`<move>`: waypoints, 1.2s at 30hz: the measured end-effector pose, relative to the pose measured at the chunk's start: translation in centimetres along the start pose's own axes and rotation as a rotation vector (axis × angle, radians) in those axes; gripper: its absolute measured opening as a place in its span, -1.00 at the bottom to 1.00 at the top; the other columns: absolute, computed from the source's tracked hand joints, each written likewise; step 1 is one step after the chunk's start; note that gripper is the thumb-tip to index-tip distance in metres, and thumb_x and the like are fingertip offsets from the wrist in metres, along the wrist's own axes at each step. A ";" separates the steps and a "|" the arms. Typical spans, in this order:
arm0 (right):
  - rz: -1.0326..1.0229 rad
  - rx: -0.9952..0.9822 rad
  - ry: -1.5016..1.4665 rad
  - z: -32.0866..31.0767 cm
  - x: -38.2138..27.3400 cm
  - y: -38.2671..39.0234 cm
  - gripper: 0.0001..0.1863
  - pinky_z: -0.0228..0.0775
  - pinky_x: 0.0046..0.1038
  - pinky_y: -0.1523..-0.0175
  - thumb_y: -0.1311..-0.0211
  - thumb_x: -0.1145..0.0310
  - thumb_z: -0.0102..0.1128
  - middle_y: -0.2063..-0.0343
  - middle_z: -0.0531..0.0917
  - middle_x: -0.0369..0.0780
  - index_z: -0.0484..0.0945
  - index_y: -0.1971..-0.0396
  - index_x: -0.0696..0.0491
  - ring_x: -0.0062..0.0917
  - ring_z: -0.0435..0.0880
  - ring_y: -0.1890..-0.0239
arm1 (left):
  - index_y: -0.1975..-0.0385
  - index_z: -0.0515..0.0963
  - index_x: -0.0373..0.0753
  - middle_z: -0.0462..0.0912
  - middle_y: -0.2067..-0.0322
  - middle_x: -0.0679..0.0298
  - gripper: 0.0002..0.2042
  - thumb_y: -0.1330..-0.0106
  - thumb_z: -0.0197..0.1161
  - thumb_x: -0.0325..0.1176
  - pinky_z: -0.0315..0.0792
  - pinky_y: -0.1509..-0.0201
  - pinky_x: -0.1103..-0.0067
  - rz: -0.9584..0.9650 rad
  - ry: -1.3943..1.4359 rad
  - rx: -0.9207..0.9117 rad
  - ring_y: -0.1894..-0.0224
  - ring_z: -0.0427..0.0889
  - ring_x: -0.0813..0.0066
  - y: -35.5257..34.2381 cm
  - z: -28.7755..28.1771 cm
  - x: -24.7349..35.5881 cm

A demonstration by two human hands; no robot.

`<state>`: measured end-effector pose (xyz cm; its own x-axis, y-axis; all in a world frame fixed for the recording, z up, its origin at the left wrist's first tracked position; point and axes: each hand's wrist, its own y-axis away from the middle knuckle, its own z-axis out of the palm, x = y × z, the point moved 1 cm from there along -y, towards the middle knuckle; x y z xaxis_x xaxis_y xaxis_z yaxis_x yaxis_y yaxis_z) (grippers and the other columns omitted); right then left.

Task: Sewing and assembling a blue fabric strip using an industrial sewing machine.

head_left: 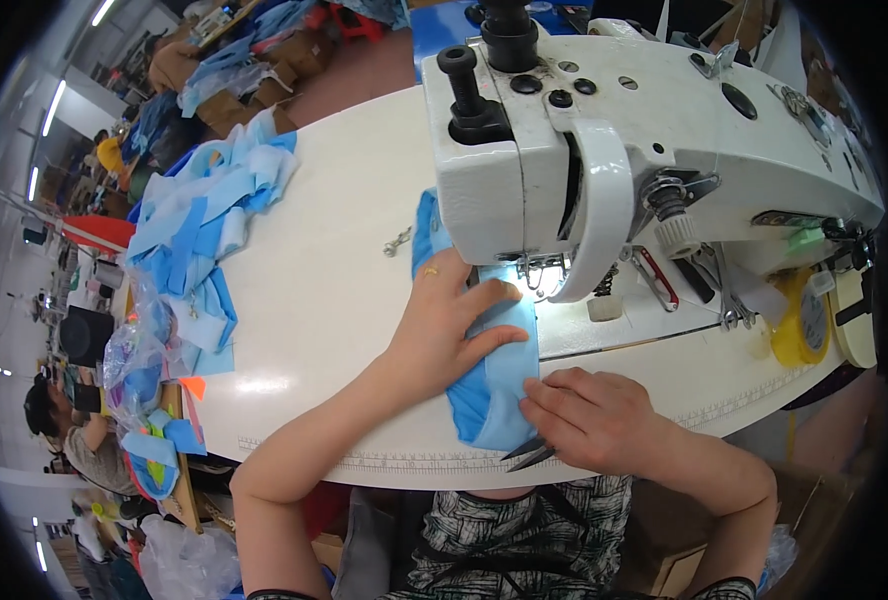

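A light-blue fabric strip [509, 395] with a brighter blue underside lies under the needle area of a white sewing machine [664, 130]. My left hand [454, 318] rests on the strip, fingers stretched toward the lit presser foot [539, 275] and thumb apart from them. Closed at the strip's right edge, my right hand [599, 418] pinches the cloth between thumb and fingertips. Dark pointed blades, apparently thread snips [530, 455], stick out below that hand; their grip is hidden in the palm. More blue cloth [426, 225] continues behind my left hand.
Light-blue cloth pieces [209, 210] are heaped at the table's left. Small metal parts [398, 241] lie left of the machine. Right of the needle are a red-handled tool [654, 278], wrenches [732, 300] and yellow tape [802, 320]. A co-worker [89, 440] sits far left.
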<state>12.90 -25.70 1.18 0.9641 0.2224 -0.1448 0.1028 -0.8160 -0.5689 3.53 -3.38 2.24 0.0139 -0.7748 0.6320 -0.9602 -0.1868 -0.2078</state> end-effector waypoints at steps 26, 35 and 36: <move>0.102 0.011 0.044 -0.1 0.0 -0.2 -0.67 0.50 -0.60 0.36 0.11 0.39 0.37 0.14 0.71 -0.25 0.70 0.24 0.09 -0.57 0.64 0.27 | 0.06 0.80 -0.02 0.68 -0.15 0.38 -0.77 -0.39 0.38 -0.15 -0.32 -0.60 -0.24 0.267 -0.073 -0.037 -0.46 0.43 0.23 2.4 1.2 0.2; 0.204 -0.014 0.092 0.2 0.2 -0.6 -0.61 0.50 -0.55 0.41 0.08 0.43 0.36 0.03 0.71 -0.21 0.69 0.14 0.13 -0.56 0.58 0.33 | -0.02 0.78 -0.04 0.68 -0.19 0.42 -0.75 -0.43 0.35 -0.18 -0.35 -0.60 -0.25 0.217 -0.086 -0.035 -0.48 0.41 0.28 2.5 1.3 0.0; 0.219 -0.023 0.095 0.2 0.2 -0.7 -0.59 0.50 -0.54 0.41 0.07 0.43 0.35 0.00 0.71 -0.20 0.69 0.12 0.14 -0.56 0.57 0.34 | -0.02 0.77 -0.04 0.68 -0.18 0.43 -0.74 -0.42 0.35 -0.18 -0.34 -0.59 -0.25 0.209 -0.085 -0.029 -0.48 0.42 0.29 2.5 1.3 0.0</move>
<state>12.97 -24.98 1.35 0.9826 -0.0118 -0.1852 -0.1070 -0.8516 -0.5132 1.49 -4.60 0.75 -0.1633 -0.8434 0.5119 -0.9522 -0.0009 -0.3053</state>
